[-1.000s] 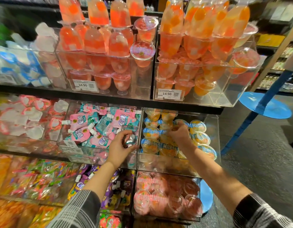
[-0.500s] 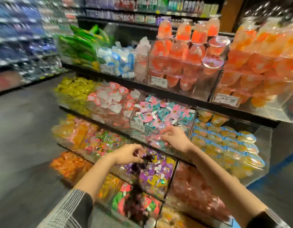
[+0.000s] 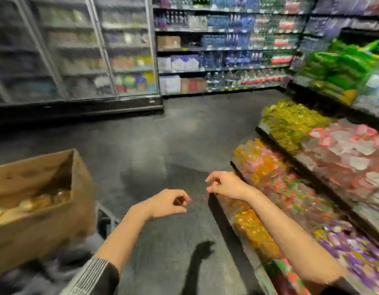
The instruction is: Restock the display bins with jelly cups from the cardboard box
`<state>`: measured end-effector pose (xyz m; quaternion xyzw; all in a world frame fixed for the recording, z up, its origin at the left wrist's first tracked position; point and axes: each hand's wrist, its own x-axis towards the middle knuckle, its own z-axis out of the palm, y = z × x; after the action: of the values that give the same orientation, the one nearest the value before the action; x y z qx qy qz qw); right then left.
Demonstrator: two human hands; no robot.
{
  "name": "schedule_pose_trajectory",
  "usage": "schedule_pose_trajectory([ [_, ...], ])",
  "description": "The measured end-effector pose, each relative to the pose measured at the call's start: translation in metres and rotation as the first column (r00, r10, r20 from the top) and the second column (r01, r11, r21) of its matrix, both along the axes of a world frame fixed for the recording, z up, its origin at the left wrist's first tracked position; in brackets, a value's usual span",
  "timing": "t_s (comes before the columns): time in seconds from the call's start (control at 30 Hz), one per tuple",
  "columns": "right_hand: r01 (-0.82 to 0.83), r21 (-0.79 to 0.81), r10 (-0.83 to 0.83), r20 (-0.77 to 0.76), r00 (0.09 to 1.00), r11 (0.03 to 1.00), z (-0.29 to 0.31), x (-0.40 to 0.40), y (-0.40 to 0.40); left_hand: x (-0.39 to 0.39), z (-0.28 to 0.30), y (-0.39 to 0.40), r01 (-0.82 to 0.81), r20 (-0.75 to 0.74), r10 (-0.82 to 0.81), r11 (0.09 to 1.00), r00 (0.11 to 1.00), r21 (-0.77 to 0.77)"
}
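The open cardboard box (image 3: 63, 211) stands at the left edge, with pale jelly cups (image 3: 38, 202) blurred inside it. My left hand (image 3: 166, 203) hovers over the dark floor to the right of the box, fingers loosely curled, holding nothing. My right hand (image 3: 225, 185) hangs a little higher and further right, near the front corner of the display bins (image 3: 275, 182), fingers also loosely curled and empty. The bins run along the right side, filled with yellow, orange, pink and purple packets. The whole view is motion-blurred.
Dark grey floor (image 3: 163, 135) stretches between the box and the bins. Glass-door coolers (image 3: 77, 52) line the far left, and shelves of bottled drinks (image 3: 226, 50) fill the back wall. Green snack bags (image 3: 341, 64) sit on the upper right shelf.
My view has swung left, away from the bins toward the aisle and the box. Both hands have come off the bins and now hang empty over the floor.
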<state>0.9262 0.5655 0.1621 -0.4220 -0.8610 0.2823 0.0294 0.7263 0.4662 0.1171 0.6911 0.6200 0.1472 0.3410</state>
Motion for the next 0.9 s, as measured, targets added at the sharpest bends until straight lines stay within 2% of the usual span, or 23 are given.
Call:
schedule_pose_trajectory([
  [0.1,-0.172,-0.049,0.171,-0.025,0.985,0.984,-0.008,-0.092,-0.013,-0.077,-0.011,-0.047,-0.218,0.066,0.219,0.976,0.974,-0.020],
  [0.17,-0.305,-0.101,0.305,-0.017,0.952,0.947,-0.016,-0.165,-0.025,-0.129,-0.017,-0.086,-0.374,0.136,0.375,0.927,0.917,-0.039],
  [0.2,-0.320,-0.116,0.320,-0.018,0.947,0.940,-0.015,-0.178,-0.026,-0.137,-0.018,-0.093,-0.399,0.170,0.400,0.916,0.900,-0.047],
  [0.37,-0.539,-0.113,0.541,-0.022,0.841,0.834,-0.027,-0.322,-0.045,-0.229,-0.023,-0.150,-0.656,0.280,0.644,0.752,0.712,-0.065],
  [0.53,-0.673,-0.146,0.680,0.000,0.733,0.725,-0.045,-0.463,-0.057,-0.331,-0.035,-0.179,-0.795,0.330,0.767,0.602,0.550,-0.074],
  [0.63,-0.706,-0.158,0.718,0.024,0.696,0.690,-0.054,-0.538,-0.061,-0.386,-0.042,-0.192,-0.875,0.354,0.844,0.469,0.404,-0.120],
  [0.77,-0.748,-0.169,0.767,0.153,0.623,0.642,-0.088,-0.617,-0.058,-0.446,-0.060,-0.203,-0.931,0.421,0.886,0.303,0.195,-0.206],
  [0.9,-0.745,-0.205,0.767,0.281,0.576,0.635,-0.139,-0.672,-0.052,-0.493,-0.090,-0.210,-0.959,0.459,0.887,0.174,0.053,-0.225],
])
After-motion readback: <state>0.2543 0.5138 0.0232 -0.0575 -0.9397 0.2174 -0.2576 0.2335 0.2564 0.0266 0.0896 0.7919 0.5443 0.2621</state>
